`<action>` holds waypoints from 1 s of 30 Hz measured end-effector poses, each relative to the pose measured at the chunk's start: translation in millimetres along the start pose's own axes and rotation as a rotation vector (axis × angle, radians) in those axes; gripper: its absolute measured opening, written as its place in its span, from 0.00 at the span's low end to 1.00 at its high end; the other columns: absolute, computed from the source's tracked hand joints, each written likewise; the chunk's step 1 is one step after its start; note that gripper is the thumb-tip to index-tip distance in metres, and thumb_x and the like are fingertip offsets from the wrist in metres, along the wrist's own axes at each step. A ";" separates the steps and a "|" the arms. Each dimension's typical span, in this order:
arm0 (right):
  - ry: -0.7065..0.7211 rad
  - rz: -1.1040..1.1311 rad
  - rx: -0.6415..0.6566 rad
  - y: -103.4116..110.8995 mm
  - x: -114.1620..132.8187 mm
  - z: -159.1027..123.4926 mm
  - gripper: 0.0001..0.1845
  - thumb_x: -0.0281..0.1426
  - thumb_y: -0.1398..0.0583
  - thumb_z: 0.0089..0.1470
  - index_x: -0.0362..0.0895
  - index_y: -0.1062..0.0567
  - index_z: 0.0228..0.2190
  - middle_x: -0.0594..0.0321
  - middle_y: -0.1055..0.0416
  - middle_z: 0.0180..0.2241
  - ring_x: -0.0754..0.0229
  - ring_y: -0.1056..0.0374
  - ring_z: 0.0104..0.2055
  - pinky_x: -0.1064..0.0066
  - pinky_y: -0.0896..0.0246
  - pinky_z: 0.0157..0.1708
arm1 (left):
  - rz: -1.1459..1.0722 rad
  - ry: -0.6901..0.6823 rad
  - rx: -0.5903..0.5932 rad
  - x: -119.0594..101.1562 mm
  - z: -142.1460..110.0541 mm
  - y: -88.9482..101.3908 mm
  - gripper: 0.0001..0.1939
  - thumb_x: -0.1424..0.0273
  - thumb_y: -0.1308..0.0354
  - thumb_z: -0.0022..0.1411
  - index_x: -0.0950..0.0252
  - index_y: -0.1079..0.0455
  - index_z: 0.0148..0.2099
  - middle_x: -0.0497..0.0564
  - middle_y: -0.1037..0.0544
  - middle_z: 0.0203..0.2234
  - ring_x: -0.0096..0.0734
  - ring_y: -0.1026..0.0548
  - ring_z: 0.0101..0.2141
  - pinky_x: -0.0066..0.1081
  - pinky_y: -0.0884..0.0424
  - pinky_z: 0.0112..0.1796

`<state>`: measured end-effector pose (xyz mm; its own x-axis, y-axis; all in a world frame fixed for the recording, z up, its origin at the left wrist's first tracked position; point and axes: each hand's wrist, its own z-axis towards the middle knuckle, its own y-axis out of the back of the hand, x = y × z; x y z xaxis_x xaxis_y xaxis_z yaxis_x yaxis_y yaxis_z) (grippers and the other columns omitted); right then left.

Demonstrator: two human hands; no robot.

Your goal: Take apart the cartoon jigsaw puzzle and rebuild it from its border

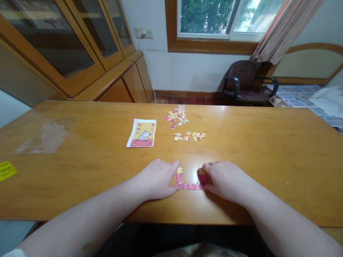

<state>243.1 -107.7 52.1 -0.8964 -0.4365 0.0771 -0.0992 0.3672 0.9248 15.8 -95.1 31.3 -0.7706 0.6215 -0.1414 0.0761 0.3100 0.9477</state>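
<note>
Spanning the width of the view, the glossy orange-brown wooden tabletop (257, 142) is carrying everything within reach. Behind it, the glass-fronted wooden cabinet (115, 67) is standing at the left, and the wood-framed window (209, 18) is letting in light. At the right, the bed with a plaid cover (297, 94) is showing beyond the dark brown armchair (242, 76), while the pale pink curtain (289, 28) is hanging beside the window.

Both bare hands are resting on the tabletop near its close edge. The left hand (160, 178) is keeping its grip open, thumb and index finger spreading along the outer left side of the puzzle. The right hand (226, 180) is mirroring it, its grip also open and its fingertips touching the right side.

Crumpled clear plastic wrap (50, 135) is lying at the far left. The white-bordered yellow-and-pink picture sheet (143, 134) is lying flat, showing a white animal. Between the hands, the partly joined pink-and-yellow cardboard puzzle (190, 186) is forming a U, its open end facing away from the person. Beyond it, a loose pile of yellow, pink and white pieces (177, 116) is lying farthest off, with a smaller scattering of mostly yellow pieces (198, 136) sitting just nearer.
</note>
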 end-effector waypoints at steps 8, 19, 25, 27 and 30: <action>-0.006 -0.020 -0.011 -1.6 1.7 -1.7 0.11 0.34 0.39 0.48 0.43 0.24 0.35 0.53 0.23 0.32 0.50 0.27 0.33 0.66 0.43 0.29 | 0.002 0.002 0.012 -2.1 -1.0 -0.5 0.19 0.54 0.46 0.58 0.63 0.38 0.43 0.57 0.22 0.33 0.51 0.22 0.35 0.44 0.29 0.35; -0.005 0.006 -0.008 -2.0 -0.8 -1.3 0.12 0.34 0.38 0.47 0.44 0.25 0.35 0.54 0.24 0.32 0.50 0.27 0.34 0.67 0.44 0.29 | -0.006 0.022 0.035 -3.2 -0.3 3.1 0.22 0.50 0.46 0.58 0.63 0.37 0.44 0.57 0.21 0.33 0.51 0.22 0.34 0.42 0.30 0.33; -0.038 0.083 -0.015 1.5 -8.6 0.8 0.12 0.40 0.39 0.51 0.45 0.25 0.34 0.56 0.24 0.33 0.52 0.28 0.33 0.68 0.47 0.28 | -0.042 0.055 -0.004 4.6 8.8 0.8 0.19 0.52 0.52 0.65 0.63 0.36 0.45 0.57 0.21 0.34 0.49 0.22 0.35 0.39 0.31 0.33; -0.059 0.077 -0.038 0.8 -10.5 2.7 0.11 0.39 0.42 0.55 0.45 0.26 0.33 0.55 0.24 0.32 0.53 0.28 0.32 0.68 0.47 0.28 | -0.069 0.079 -0.042 9.6 13.3 -1.1 0.17 0.54 0.52 0.66 0.63 0.35 0.45 0.56 0.21 0.35 0.47 0.22 0.36 0.38 0.31 0.33; -0.080 0.056 -0.085 -2.3 -13.8 8.6 0.11 0.35 0.45 0.58 0.44 0.26 0.31 0.55 0.25 0.29 0.55 0.29 0.30 0.68 0.49 0.26 | -0.121 0.085 -0.106 17.8 21.5 -4.5 0.12 0.59 0.51 0.66 0.62 0.34 0.42 0.53 0.21 0.36 0.41 0.23 0.36 0.34 0.33 0.33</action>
<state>251.9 -95.4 45.7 -0.9316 -0.3488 0.1028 -0.0141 0.3170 0.9483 15.3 -69.9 18.4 -0.8214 0.5194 -0.2357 -0.0843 0.2982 0.9508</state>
